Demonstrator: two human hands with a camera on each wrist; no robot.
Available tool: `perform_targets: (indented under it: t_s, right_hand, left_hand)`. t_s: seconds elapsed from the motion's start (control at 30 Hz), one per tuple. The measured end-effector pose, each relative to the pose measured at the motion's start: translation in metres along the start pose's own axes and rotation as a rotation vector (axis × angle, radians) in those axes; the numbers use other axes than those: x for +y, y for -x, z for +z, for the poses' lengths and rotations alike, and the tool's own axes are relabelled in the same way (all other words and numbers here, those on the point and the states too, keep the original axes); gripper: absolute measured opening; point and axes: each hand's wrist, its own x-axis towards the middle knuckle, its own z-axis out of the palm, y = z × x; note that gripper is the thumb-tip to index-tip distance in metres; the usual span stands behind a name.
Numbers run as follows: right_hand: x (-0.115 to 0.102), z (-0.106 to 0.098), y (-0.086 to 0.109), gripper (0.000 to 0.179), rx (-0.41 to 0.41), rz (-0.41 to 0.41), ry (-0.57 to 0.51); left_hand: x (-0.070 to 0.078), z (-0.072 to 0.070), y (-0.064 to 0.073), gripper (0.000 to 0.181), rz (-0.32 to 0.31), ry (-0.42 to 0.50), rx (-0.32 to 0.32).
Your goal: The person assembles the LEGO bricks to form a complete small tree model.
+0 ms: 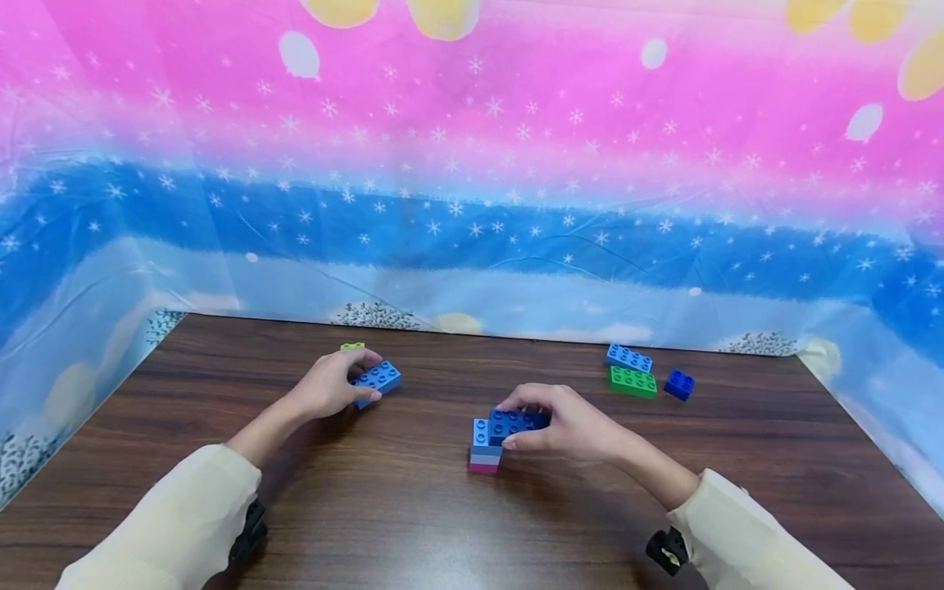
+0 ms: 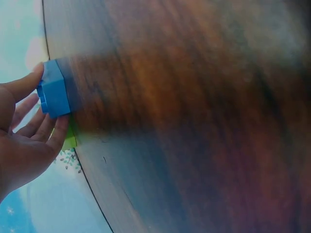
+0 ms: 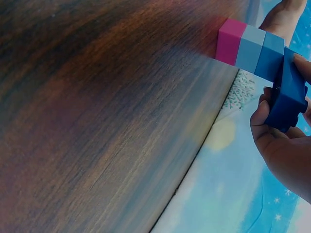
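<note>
My left hand point(image 1: 329, 385) pinches a light blue building brick point(image 1: 380, 377) between thumb and fingers, at the left side of the table. In the left wrist view that blue brick point(image 2: 55, 90) shows its smooth underside and edge. With my right hand point(image 1: 564, 419) I grip a dark blue brick point(image 1: 510, 424) at the top of a small stack. This stack has a light blue brick point(image 1: 481, 434) above a grey-blue brick point(image 3: 250, 48) and a pink brick point(image 1: 483, 469). The dark blue brick sticks out sideways from the stack and looks slightly tilted in the right wrist view.
A lime green brick point(image 1: 352, 346) lies partly hidden behind my left hand. At the back right are a light blue brick point(image 1: 629, 357), a green brick point(image 1: 633, 382) and a small dark blue brick point(image 1: 679, 384). Patterned cloth point(image 1: 472, 229) rises behind the brown table point(image 1: 383, 524).
</note>
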Motion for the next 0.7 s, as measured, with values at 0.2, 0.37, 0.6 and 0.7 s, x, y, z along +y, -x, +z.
perform_targets:
  t_s: [0.2,0.37,0.6,0.7]
  right_hand:
    - [-0.0019,-0.0005,-0.0001,0.031,0.004,-0.001,0.004]
    - [-0.0028,-0.0005,0.0001,0.031,0.003,-0.002,-0.002]
    - [-0.0018,-0.0001,-0.0001,0.031,-0.001,-0.001,-0.005]
    - [-0.0013,0.0000,0.0000,0.030,-0.001,0.002,-0.005]
  left_hand:
    - [0.0009,-0.0002,0.0008,0.047,0.020,0.003,-0.006]
    - [0.0005,-0.0006,0.0020,0.046,0.019,-0.005,-0.004]
    - [0.0011,0.0003,0.0034,0.043,0.016,-0.014,-0.012]
    - [0.0024,0.0015,0.0047,0.040,0.028,-0.016,-0.024]
